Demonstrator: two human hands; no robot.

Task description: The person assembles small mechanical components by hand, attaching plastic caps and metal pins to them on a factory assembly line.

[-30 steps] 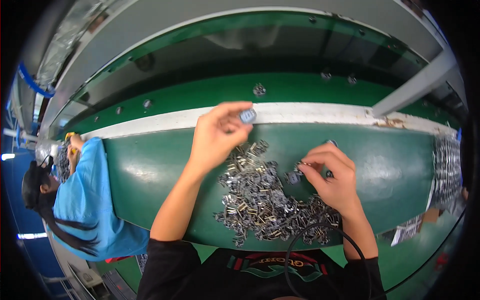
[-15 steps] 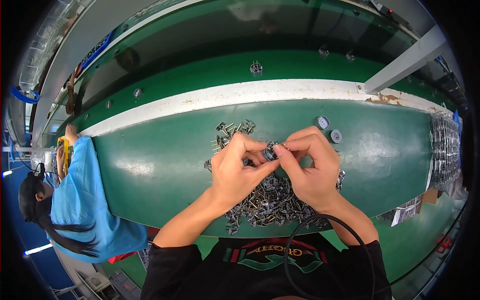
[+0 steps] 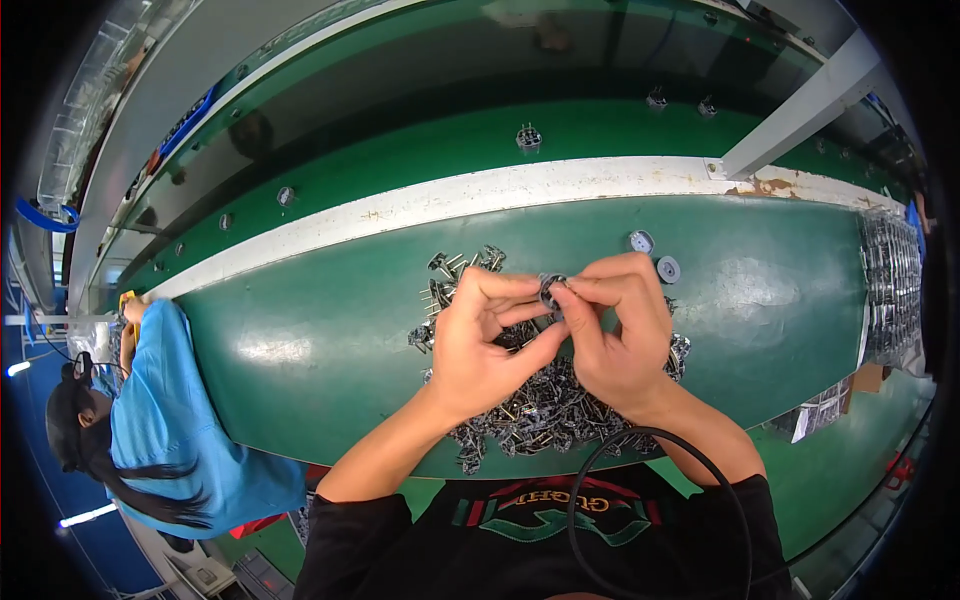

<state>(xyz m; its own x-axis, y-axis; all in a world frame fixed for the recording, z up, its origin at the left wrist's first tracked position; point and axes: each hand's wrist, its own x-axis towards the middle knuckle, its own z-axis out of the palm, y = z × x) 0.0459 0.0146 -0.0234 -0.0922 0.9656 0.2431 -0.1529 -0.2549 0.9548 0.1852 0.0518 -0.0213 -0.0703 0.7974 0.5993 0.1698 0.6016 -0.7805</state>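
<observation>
Between both hands, above the table, is a small round dark-grey part with metal bits (image 3: 550, 291); the fingers hide much of it. My left hand (image 3: 478, 350) pinches it from the left with thumb and fingers. From the right, my right hand (image 3: 628, 325) grips its edge with thumb and forefinger, so both hands are closed on it. Under my wrists spreads a heap of small dark parts with metal pins (image 3: 535, 405), some reaching out beyond my left hand. Two round grey caps, one upright-looking (image 3: 641, 242) and one flat (image 3: 669, 270), lie beyond my right hand.
Past the green table (image 3: 280, 340) runs a white rail (image 3: 430, 206), then a green belt (image 3: 400, 165) bearing several parts (image 3: 528, 137). A slanted post (image 3: 800, 110) rises at right. Clear plastic trays (image 3: 890, 290) are stacked at the right end. A blue-sleeved co-worker (image 3: 190, 400) sits left. A black cable (image 3: 715, 470) hangs near my right forearm.
The held part has turned in my fingers and come up slightly. Parts on the belt appear a little farther right, and the view has shifted slightly. Both hands keep their grip.
</observation>
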